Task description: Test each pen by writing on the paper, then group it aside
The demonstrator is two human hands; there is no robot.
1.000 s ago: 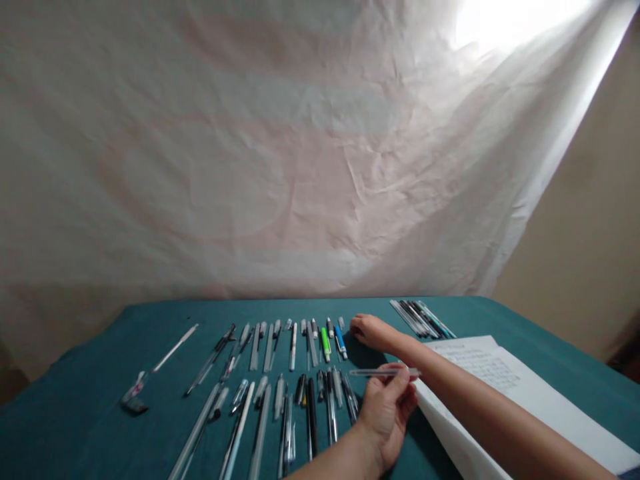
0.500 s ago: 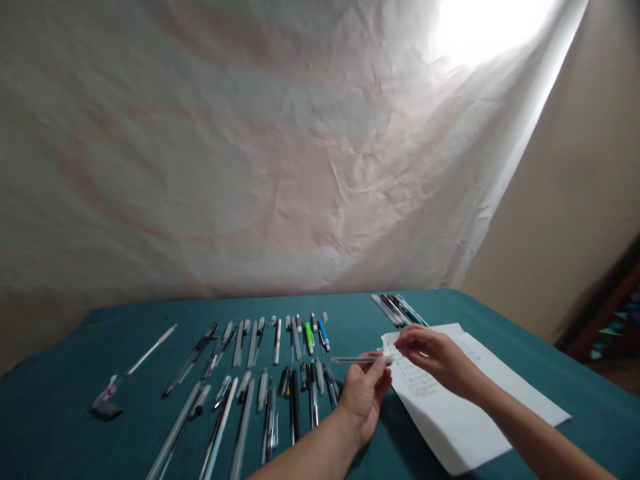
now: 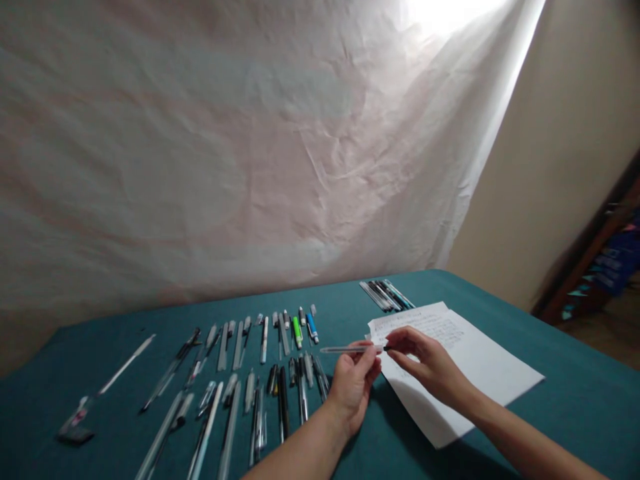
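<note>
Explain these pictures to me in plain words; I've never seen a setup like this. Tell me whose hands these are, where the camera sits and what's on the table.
There is no machine here: a person works with two bare hands. The view comes from a camera worn on their head, looking forward and down. The left hand holds a slim clear tube, like a pen barrel. The right hand pinches a small dark piece near its end. On the green-covered table lie rows of pens and pen parts, sheets of paper with writing, and a separate group of pens beyond the paper.
</note>
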